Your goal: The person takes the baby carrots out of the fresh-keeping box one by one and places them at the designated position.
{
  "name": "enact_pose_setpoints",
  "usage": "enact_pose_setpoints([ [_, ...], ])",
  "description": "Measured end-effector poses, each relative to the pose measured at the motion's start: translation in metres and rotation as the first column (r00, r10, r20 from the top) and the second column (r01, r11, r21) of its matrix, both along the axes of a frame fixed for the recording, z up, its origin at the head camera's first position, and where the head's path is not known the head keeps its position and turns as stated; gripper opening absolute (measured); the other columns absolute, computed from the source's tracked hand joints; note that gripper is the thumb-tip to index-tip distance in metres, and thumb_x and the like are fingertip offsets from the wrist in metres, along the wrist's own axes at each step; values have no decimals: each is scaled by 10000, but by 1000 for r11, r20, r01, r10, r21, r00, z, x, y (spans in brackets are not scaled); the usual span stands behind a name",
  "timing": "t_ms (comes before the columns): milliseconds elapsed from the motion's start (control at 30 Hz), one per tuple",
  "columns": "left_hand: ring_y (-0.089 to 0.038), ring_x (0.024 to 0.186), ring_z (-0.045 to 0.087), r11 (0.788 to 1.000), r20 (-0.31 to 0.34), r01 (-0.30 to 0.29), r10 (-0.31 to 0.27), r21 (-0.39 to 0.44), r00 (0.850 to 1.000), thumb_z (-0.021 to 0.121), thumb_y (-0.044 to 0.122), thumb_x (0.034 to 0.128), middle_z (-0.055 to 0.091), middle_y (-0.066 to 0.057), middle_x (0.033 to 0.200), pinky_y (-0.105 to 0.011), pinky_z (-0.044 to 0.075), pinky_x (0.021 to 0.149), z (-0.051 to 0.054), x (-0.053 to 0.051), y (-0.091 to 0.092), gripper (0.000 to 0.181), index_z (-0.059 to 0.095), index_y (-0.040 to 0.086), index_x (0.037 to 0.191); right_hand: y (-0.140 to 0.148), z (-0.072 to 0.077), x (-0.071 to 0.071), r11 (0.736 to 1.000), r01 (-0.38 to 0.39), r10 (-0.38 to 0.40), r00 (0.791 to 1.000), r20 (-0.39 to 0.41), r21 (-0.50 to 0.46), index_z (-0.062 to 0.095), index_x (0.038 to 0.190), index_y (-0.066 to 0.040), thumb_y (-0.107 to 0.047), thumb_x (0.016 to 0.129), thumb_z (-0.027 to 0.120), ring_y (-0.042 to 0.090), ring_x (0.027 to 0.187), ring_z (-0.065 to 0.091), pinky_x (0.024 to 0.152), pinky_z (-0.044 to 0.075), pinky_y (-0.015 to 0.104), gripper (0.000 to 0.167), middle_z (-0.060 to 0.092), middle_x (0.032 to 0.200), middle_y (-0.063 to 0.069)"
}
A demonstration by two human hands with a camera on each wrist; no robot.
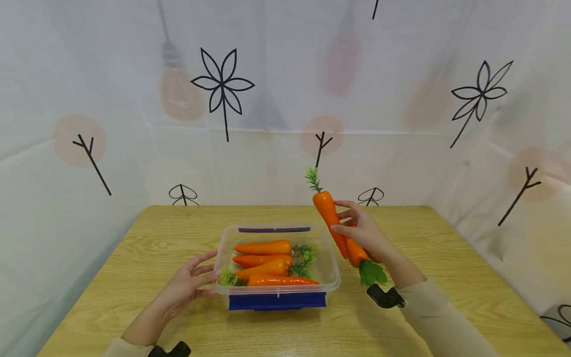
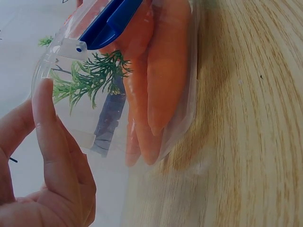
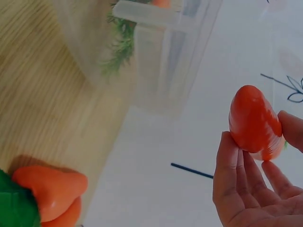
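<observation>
My right hand (image 1: 363, 230) pinches an orange carrot (image 1: 327, 210) with a feathery green top, raised beside the right side of a clear plastic container (image 1: 277, 289). In the right wrist view, thumb and fingers surround that carrot (image 3: 253, 120), whose narrow end faces the camera. Several carrots (image 1: 263, 247) lie crosswise inside the container, some with tops to the right and one with its top to the left. Fingers of my left hand (image 1: 192, 280) touch the container's left side; up close, a fingertip (image 2: 45, 90) meets the rim. No lid covers the container.
More carrots (image 1: 356, 253) with a broad green leaf (image 1: 372, 272) lie on the wooden table (image 1: 134, 277), right of the container and under my right hand. Blue clasps (image 1: 277, 301) hang on the container's front and back. A white patterned cloth (image 1: 267, 163) stands behind the table.
</observation>
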State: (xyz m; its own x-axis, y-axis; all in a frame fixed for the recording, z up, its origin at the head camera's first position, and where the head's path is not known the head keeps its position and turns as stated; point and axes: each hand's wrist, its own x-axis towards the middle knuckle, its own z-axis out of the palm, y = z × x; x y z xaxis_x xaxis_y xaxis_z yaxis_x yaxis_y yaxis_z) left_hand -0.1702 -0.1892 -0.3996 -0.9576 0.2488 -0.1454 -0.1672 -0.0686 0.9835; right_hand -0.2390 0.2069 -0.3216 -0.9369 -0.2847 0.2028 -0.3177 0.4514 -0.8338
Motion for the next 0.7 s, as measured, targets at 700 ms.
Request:
enact_pose_setpoints([
  [700, -225, 960, 593, 1000, -2, 19, -19, 8, 1000, 620, 145, 911, 357, -280, 1331, -333, 547, 759, 3, 1, 0, 710, 190, 26, 1462, 55, -19, 12, 996, 91, -91, 995, -29, 7, 346, 1396, -6, -88, 879, 647, 387, 962, 557, 718, 551, 389, 604, 516, 1174, 299],
])
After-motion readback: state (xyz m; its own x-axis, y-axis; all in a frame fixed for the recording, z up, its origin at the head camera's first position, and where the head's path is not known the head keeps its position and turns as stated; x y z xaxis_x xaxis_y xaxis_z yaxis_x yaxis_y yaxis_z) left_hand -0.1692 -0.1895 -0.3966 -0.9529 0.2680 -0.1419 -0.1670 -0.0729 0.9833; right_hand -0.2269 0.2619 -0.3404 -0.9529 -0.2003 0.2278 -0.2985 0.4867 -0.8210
